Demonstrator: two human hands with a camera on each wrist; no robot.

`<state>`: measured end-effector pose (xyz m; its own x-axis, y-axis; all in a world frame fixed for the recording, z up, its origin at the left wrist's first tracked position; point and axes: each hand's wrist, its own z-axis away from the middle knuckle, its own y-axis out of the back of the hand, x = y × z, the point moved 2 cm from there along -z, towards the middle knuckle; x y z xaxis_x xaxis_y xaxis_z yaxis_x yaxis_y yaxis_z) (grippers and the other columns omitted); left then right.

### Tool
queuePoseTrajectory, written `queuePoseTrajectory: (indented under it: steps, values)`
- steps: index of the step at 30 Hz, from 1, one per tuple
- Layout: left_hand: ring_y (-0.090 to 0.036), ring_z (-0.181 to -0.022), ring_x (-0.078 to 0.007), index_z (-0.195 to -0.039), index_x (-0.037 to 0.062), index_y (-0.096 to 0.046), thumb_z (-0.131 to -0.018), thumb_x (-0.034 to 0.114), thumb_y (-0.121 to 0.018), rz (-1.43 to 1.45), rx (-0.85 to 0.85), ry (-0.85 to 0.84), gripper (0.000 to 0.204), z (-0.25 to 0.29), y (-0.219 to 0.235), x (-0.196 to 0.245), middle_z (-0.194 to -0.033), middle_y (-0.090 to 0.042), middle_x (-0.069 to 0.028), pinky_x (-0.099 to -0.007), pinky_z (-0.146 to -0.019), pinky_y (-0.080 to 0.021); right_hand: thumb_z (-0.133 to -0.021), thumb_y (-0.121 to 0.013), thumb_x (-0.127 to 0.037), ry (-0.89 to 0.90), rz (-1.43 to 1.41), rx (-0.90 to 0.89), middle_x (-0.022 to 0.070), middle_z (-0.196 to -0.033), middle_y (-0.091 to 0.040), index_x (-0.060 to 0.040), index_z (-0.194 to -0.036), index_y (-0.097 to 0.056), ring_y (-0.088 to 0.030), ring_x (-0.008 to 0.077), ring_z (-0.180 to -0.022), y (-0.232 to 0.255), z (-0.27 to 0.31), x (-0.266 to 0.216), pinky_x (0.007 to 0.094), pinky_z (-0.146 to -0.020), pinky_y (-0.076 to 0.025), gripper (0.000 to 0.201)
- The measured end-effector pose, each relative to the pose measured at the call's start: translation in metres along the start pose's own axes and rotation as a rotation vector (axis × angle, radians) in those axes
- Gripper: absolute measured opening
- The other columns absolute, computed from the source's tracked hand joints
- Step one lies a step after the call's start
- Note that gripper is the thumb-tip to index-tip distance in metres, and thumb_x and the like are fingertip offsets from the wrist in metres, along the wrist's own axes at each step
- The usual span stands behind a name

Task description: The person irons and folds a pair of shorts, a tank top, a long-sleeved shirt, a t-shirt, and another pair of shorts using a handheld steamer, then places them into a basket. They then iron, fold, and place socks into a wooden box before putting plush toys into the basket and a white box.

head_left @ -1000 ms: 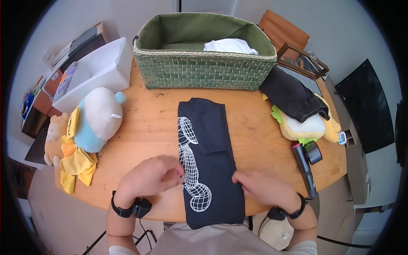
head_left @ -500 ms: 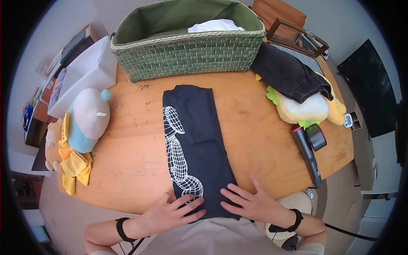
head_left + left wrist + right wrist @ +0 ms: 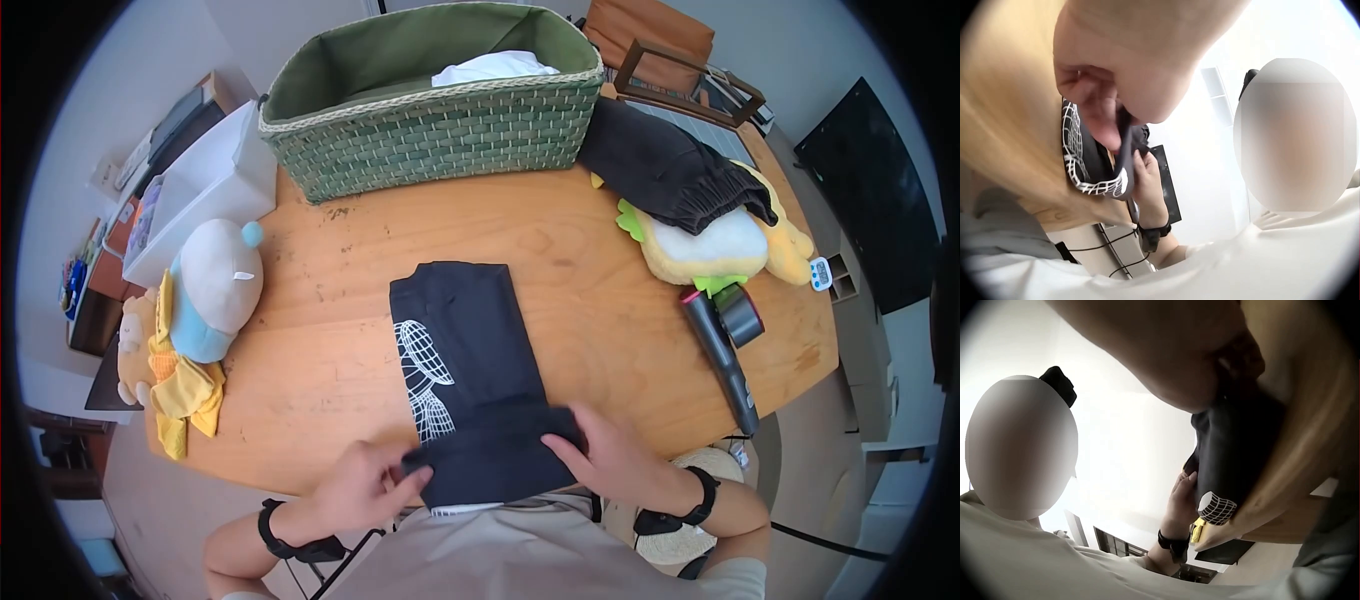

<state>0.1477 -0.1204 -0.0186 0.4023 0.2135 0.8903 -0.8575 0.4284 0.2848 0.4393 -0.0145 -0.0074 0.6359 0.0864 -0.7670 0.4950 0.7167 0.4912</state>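
A folded black shirt [image 3: 475, 350] with a white grid print lies lengthwise on the wooden table, its near end raised and doubled back over its middle. My left hand [image 3: 365, 485] pinches the left corner of that lifted end between thumb and fingers. At the opposite corner, my right hand [image 3: 610, 455] grips the cloth with the thumb on top. In the left wrist view the shirt's edge [image 3: 1100, 187] curves up in a loop with the print on its outer side. The right wrist view shows the dark cloth [image 3: 1241, 437] stretched between both hands.
A green woven basket [image 3: 440, 145] with a white cloth [image 3: 495, 68] inside stands at the back. Plush toys [image 3: 215, 290] and a white bin [image 3: 205, 190] are on the left. Dark trousers [image 3: 680, 165] drape over a sandwich plush [image 3: 705, 245] at right, near a black handheld device [image 3: 720, 360].
My hands pressed flat on the shirt's near end half a second ago; now they hold its corners. The near end has been lifted and folded away from me, and the shirt sits closer to me.
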Motion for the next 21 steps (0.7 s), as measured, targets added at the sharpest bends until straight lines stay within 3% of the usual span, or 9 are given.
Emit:
queuePoseTrajectory:
  steps: [2, 3, 4, 6, 7, 9, 16, 19, 21]
  values:
    - [-0.064, -0.065, -0.0229, -0.107, 0.0044, -0.063, -0.087, 0.016, -0.078, -0.252, 0.315, -0.08, 0.028, -0.012, 0.008, 0.018, -0.092, -0.063, -0.0105, -0.0352, -0.057, -0.05, -0.089, -0.076, -0.02, 0.321, 0.222, 0.339, 0.0196, -0.112, -0.065, -0.0027, -0.117, -0.061, -0.066, 0.0338, -0.096, 0.001, -0.011, -0.001, 0.042, -0.08, -0.052, 0.037]
    - [-0.064, -0.093, -0.0233, -0.115, 0.006, -0.06, -0.085, 0.022, -0.08, -0.531, 0.407, -0.189, 0.039, -0.014, 0.008, 0.015, -0.111, -0.059, -0.012, -0.0367, -0.073, -0.051, -0.088, -0.076, -0.03, 0.384, 0.353, 0.354, 0.0191, -0.128, -0.058, -0.007, -0.127, -0.058, -0.061, 0.0346, -0.109, 0.003, -0.012, 0.003, 0.0459, -0.089, -0.05, 0.049]
    - [-0.064, -0.093, -0.0233, -0.115, 0.006, -0.06, -0.085, 0.022, -0.08, -0.531, 0.415, -0.188, 0.039, -0.011, 0.008, 0.018, -0.111, -0.059, -0.012, -0.0367, -0.073, -0.051, -0.088, -0.076, -0.03, 0.39, 0.356, 0.352, 0.0191, -0.128, -0.058, -0.007, -0.127, -0.058, -0.061, 0.0346, -0.109, 0.009, -0.01, 0.001, 0.0459, -0.089, -0.05, 0.049]
    - [-0.058, -0.114, -0.0287, -0.113, 0.0093, -0.061, -0.079, 0.026, -0.081, -0.774, 0.229, -0.391, 0.042, -0.003, 0.001, 0.028, -0.125, -0.058, -0.0121, -0.0433, -0.089, -0.045, -0.087, -0.076, -0.04, 0.689, 0.637, 0.121, 0.0161, -0.138, -0.053, -0.0123, -0.134, -0.058, -0.055, 0.0332, -0.123, 0.013, 0.002, -0.014, 0.0536, -0.102, -0.043, 0.058]
    - [-0.058, -0.114, -0.0287, -0.113, 0.0093, -0.061, -0.079, 0.026, -0.081, -0.771, 0.23, -0.389, 0.042, -0.003, -0.003, 0.029, -0.125, -0.058, -0.0121, -0.0433, -0.089, -0.045, -0.086, -0.073, -0.046, 0.651, 0.714, -0.043, 0.0133, -0.148, -0.048, -0.016, -0.141, -0.055, -0.044, 0.03, -0.138, 0.012, 0.007, -0.012, 0.059, -0.114, -0.031, 0.065]
    - [-0.056, -0.119, -0.0273, -0.111, 0.0148, -0.063, -0.081, 0.034, -0.077, -0.892, 0.031, -0.503, 0.039, -0.003, -0.019, 0.032, -0.13, -0.058, -0.0065, -0.0442, -0.092, -0.042, -0.086, -0.074, -0.045, 0.628, 0.801, -0.058, 0.0123, -0.15, -0.046, -0.0161, -0.14, -0.055, -0.042, 0.0302, -0.14, 0.007, 0.01, -0.006, 0.0597, -0.116, -0.029, 0.064]
    - [-0.061, -0.117, -0.0205, -0.109, 0.0135, -0.063, -0.086, 0.03, -0.072, -1.066, 0.088, -0.582, 0.029, -0.013, -0.024, 0.023, -0.115, -0.066, -0.0003, -0.0444, -0.095, -0.046, -0.085, -0.076, -0.031, 0.645, 0.844, -0.065, 0.0096, -0.142, -0.055, -0.0122, -0.116, -0.065, -0.041, 0.0277, -0.143, 0.006, 0.005, 0.005, 0.0617, -0.118, -0.026, 0.038]
    - [-0.068, -0.1, -0.0236, -0.108, 0.0105, -0.063, -0.088, 0.023, -0.07, -0.676, 0.068, -0.567, 0.025, -0.012, -0.02, 0.024, -0.099, -0.07, -0.0033, -0.041, -0.088, -0.051, -0.087, -0.076, -0.029, 0.682, 0.596, -0.065, 0.0107, -0.122, -0.066, -0.0106, -0.108, -0.065, -0.055, 0.0254, -0.129, 0.014, 0.009, 0.011, 0.0567, -0.112, -0.036, 0.031]
    - [-0.069, -0.082, -0.0274, -0.105, 0.0067, -0.063, -0.09, 0.018, -0.069, -0.258, -0.243, -0.196, 0.02, -0.007, -0.015, 0.033, -0.089, -0.07, -0.0081, -0.0377, -0.074, -0.054, -0.088, -0.076, -0.029, 0.689, 0.413, -0.075, 0.0113, -0.11, -0.071, -0.0098, -0.107, -0.065, -0.064, 0.0247, -0.118, 0.02, 0.014, 0.014, 0.0522, -0.106, -0.045, 0.029]
